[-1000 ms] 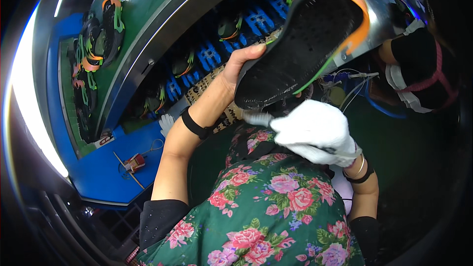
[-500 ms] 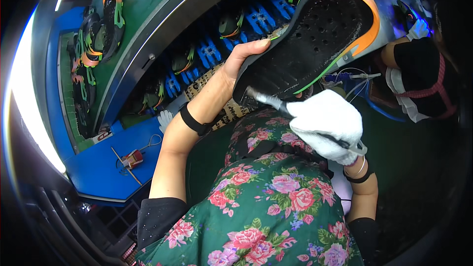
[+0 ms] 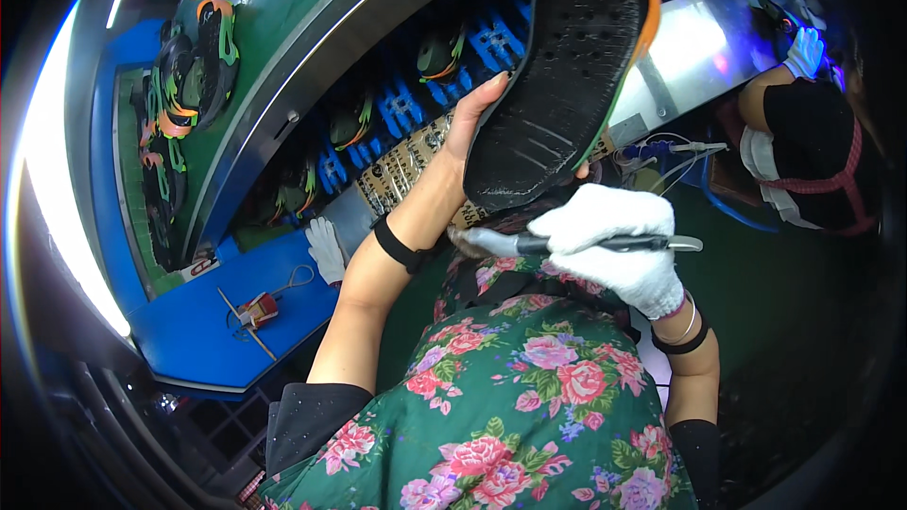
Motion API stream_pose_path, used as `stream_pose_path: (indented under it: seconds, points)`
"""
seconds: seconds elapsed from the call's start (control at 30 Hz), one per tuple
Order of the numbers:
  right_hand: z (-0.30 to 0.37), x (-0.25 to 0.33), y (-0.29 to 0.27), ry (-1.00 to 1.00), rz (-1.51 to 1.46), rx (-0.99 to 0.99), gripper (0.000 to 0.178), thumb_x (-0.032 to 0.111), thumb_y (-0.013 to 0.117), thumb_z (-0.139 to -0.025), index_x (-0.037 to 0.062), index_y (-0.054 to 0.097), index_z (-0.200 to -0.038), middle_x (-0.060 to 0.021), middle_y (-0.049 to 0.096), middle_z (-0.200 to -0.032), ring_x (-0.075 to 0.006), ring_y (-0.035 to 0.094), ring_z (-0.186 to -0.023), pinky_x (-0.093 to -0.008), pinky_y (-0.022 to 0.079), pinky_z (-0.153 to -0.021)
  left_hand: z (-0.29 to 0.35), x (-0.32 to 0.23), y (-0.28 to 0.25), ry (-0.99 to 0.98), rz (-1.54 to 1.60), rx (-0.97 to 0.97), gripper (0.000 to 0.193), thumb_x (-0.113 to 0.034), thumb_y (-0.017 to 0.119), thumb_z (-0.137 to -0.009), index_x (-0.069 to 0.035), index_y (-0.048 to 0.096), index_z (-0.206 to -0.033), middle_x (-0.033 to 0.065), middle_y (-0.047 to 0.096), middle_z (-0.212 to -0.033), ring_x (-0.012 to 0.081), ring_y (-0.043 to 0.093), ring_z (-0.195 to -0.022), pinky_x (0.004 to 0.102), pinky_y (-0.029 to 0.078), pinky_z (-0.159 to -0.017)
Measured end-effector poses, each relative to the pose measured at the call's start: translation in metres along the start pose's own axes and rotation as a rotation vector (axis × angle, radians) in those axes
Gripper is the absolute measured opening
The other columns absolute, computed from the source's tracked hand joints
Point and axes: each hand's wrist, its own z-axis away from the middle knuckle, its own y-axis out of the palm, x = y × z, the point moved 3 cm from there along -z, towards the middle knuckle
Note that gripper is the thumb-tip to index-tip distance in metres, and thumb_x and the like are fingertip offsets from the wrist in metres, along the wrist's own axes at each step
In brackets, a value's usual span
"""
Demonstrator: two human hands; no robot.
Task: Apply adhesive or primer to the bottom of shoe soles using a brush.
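A shoe sole [image 3: 567, 76] is raised in front of me. Its inner face is black and dotted with small holes, and its rim is orange and green. My bare left hand [image 3: 470, 125] grips it by the left edge, thumb at the side; fingertips peek out at the right edge. In a white knit glove, my right hand [image 3: 619, 250] is closed round the dark handle of a brush [image 3: 496, 243]. The bristles point left, below the sole's lower end and apart from it.
Beyond the sole runs a line of blue racks [image 3: 402, 104] bearing shoe parts. More soles [image 3: 215, 47] lie on a green surface at the left. A white glove [image 3: 326, 250] and a small red box [image 3: 257, 310] rest on the blue table [image 3: 198, 345]. A co-worker [image 3: 803, 132] is at the right.
The brush has come off the sole's lower end and dropped below it. The sole has turned more upright and shifted, its top end moving left.
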Motion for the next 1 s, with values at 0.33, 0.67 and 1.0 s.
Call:
stream_pose_path:
  seconds: [0.33, 0.67, 1.0]
  points:
    - [-0.023, 0.010, -0.062, -0.186, 0.613, -0.149, 0.021, 0.002, 0.080, -0.084, 0.0043, 0.079, -0.105, -0.0112, 0.078, -0.097, -0.0213, 0.073, -0.085, -0.0336, 0.058, -0.079, 0.017, 0.042, 0.016, -0.046, 0.211, -0.201, 0.075, -0.060, 0.044, -0.104, -0.001, 0.050, -0.149, 0.0274, 0.064, -0.134, 0.0532, 0.066, -0.115, 0.0641, 0.056, -0.096]
    - [0.006, 0.015, -0.012, -0.420, 0.944, -0.021, 0.028, 0.005, 0.077, -0.081, 0.0075, 0.077, -0.109, -0.0121, 0.076, -0.108, -0.0270, 0.071, -0.088, -0.0402, 0.058, -0.077, 0.022, 0.054, -0.007, 0.041, 0.449, -0.268, 0.073, -0.057, 0.043, -0.105, -0.002, 0.044, -0.154, 0.0283, 0.055, -0.147, 0.0407, 0.059, -0.132, 0.0567, 0.045, -0.114]
    - [0.018, 0.013, -0.015, -0.307, 0.461, -0.057, 0.023, 0.004, 0.082, -0.082, 0.0071, 0.079, -0.105, -0.0115, 0.078, -0.101, -0.0245, 0.072, -0.084, -0.0352, 0.058, -0.077, 0.017, 0.042, 0.014, 0.148, 0.150, -0.174, 0.076, -0.058, 0.046, -0.104, -0.003, 0.042, -0.156, 0.0355, 0.049, -0.149, 0.0441, 0.060, -0.130, 0.0565, 0.048, -0.112]
